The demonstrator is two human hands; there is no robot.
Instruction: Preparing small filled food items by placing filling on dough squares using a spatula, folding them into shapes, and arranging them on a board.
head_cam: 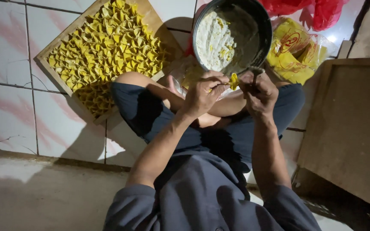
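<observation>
At about ten o'clock a shallow wooden tray [55,50] lies on the tiled floor [9,72], packed with rows of folded yellow dumplings [108,47]; it sits just beside the seated person's knee, probably so each finished piece can be set down without a stretch. Near the centre the left hand [202,92] is raised over the lap, fingers pressed together and pinching a small yellow wrapper [234,80] at its tips. Straight up at twelve o'clock a dark round pan [232,34] of pale filling rests just beyond both hands, within easy reach for scooping. The right hand [260,92] is curled closed around a thin utensil, its tip touching the wrapper. At two o'clock, a clear bag of yellow wrappers [296,49] waits beside the pan.
</observation>
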